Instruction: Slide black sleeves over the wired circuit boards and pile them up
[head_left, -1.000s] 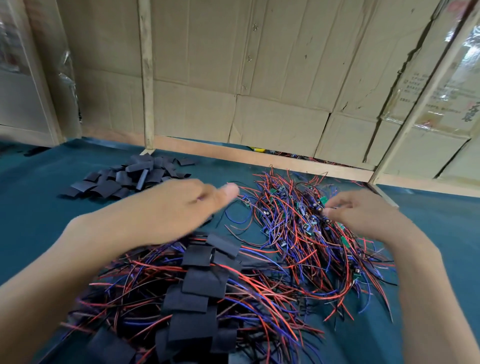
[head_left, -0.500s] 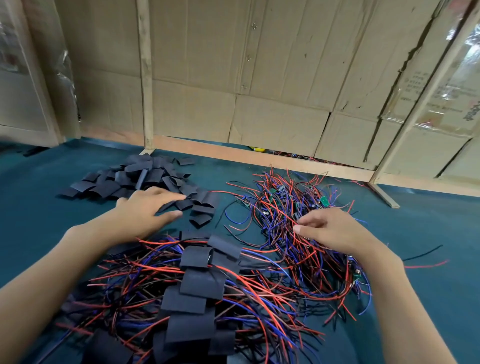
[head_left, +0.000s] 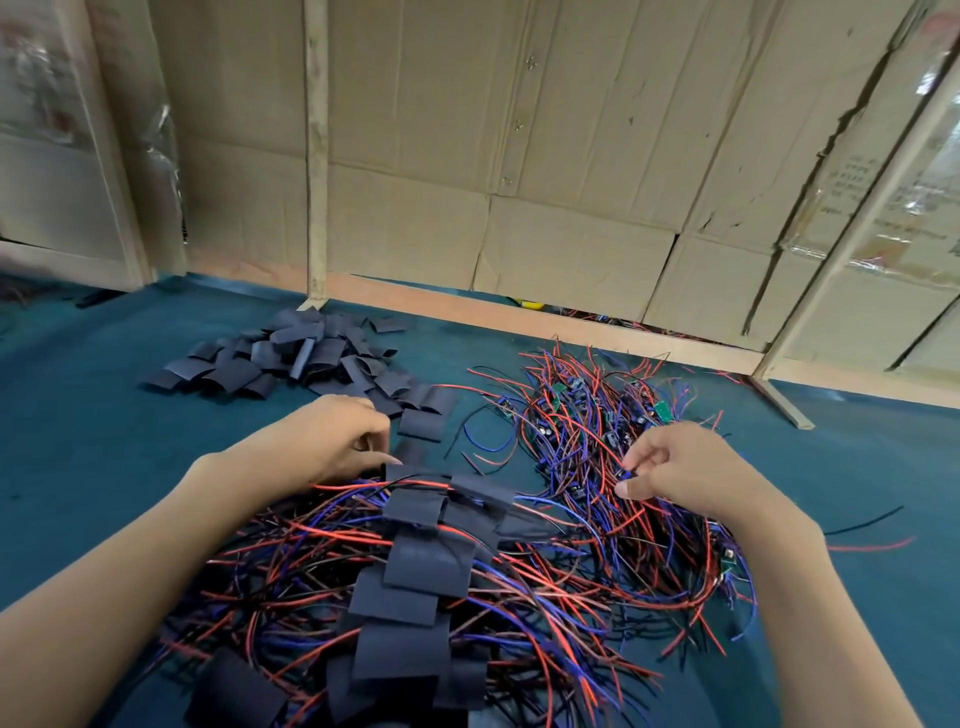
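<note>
A heap of loose black sleeves (head_left: 291, 358) lies at the back left of the teal table (head_left: 78, 426). My left hand (head_left: 322, 441) sits at the heap's near edge, fingers curled, thumb and fingertips pinching a black sleeve (head_left: 409, 453). A tangle of bare wired circuit boards (head_left: 582, 415), with red, blue and black wires, spreads at centre right. My right hand (head_left: 691, 467) pinches one small board (head_left: 626, 474) at that tangle's near edge. Close to me lies the pile of sleeved boards (head_left: 415, 571), black sleeves overlapping in a row with wires fanning out sideways.
A cardboard wall (head_left: 571, 156) closes the back of the table. An upright wooden post (head_left: 315, 156) stands behind the sleeve heap, and a wooden frame foot (head_left: 779, 400) rests at the right. Stray red and black wires (head_left: 872, 540) lie right of my forearm.
My left hand drew back from the sleeve heap and curled its fingers onto a sleeve. My right hand moved toward me along the wire tangle and pinched a board.
</note>
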